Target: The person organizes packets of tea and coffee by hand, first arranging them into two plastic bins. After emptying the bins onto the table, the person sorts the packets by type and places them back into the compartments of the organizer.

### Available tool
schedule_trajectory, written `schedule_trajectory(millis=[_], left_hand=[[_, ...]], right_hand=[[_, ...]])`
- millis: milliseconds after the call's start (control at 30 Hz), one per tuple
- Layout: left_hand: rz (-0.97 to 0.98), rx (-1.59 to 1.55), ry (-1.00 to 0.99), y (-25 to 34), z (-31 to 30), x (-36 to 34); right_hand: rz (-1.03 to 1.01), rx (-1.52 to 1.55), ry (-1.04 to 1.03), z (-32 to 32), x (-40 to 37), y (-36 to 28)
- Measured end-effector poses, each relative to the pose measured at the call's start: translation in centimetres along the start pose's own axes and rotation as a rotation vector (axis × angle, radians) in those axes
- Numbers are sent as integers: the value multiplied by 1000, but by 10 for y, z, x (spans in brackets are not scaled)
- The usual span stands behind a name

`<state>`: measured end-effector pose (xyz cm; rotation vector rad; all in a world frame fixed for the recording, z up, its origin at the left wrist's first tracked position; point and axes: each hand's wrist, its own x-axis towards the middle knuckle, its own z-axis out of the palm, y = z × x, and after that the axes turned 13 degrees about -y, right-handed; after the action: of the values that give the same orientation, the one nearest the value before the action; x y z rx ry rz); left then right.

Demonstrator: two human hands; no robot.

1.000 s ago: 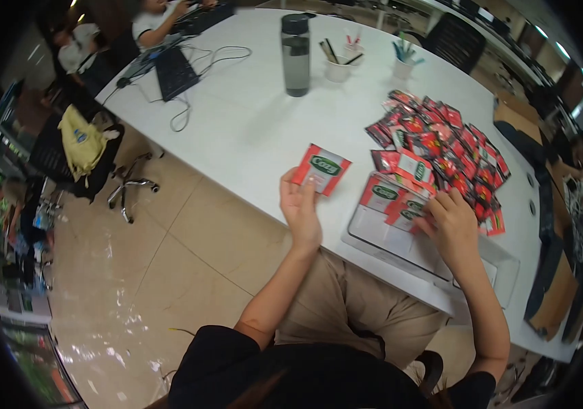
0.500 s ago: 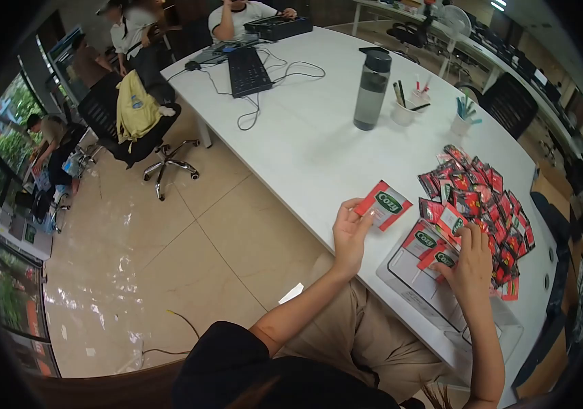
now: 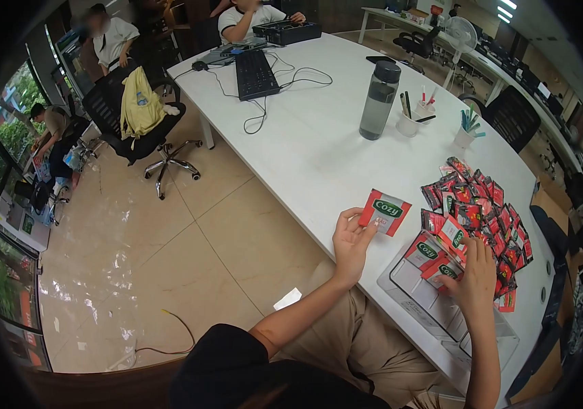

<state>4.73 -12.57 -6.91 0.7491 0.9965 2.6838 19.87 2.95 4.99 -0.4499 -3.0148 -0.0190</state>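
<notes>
My left hand [image 3: 354, 242] pinches a red-and-white sachet [image 3: 385, 213] marked "Cozy" above the table, its printed face toward me. In front of me stands a clear, partitioned box [image 3: 417, 293] with red Cozy sachets [image 3: 422, 252] upright in its far end. My right hand [image 3: 474, 273] is at that end, thumb against the front of a sachet [image 3: 439, 270] and fingers curled over behind it. Another sachet [image 3: 452, 234] leans just beyond the fingertips. Behind the box lies a loose heap of red and black sachets [image 3: 469, 215].
A water bottle [image 3: 379, 102], cups of pens [image 3: 407, 124] and a keyboard [image 3: 256, 73] with cables stand on the white table [image 3: 305, 157]. Across it sits a person [image 3: 247, 24] beside a black case [image 3: 288, 33]. An office chair [image 3: 138, 123] holds a yellow garment.
My left hand has turned its sachet more upright. The sachet under my right hand sits straighter in the box, and the right fingers have shifted slightly. The camera view has moved a little.
</notes>
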Motion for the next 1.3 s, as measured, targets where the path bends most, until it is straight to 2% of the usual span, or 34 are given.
schedule_trajectory(millis=[133,167,267,300,333,400,533,600,733,767,867,900,1000,1300], left_hand=[[176,149,-67,6,-3,-10],[210,166,-79,10,0,-14],[319,402,-328,41,14,-26],[323,409,-377,48,21,-29],[372,480,-489,54,23,-30],[383,524,-579,65,33,-34],[307,484,-638,61,24,-28],[245,453,-612,49,11,-20],[90,696,-605,26,-1,-19],[124,858,-651,21,-4,-22],[22,937,-657,21,8,-33],[148,1057,-662,15,9,-32],[209,1071,-629,13,12,-31],[212,1034,-616,5,11,-32]], right_hand=[[-140,127,167,-20,-4,-19],[-205,254,189,-27,-6,-28],[-388,469,162,-34,-14,-48],[-414,497,224,-41,-15,-63],[-445,471,213,-39,-18,-62],[-504,416,200,-33,-25,-59],[-399,382,314,-38,-37,-53],[-257,339,302,-39,-45,-37],[0,258,240,-25,-61,-5],[56,214,184,-20,-64,0],[33,196,57,-6,-67,10],[9,108,58,1,-67,15],[-13,17,53,9,-66,24],[49,-63,60,9,-61,36]])
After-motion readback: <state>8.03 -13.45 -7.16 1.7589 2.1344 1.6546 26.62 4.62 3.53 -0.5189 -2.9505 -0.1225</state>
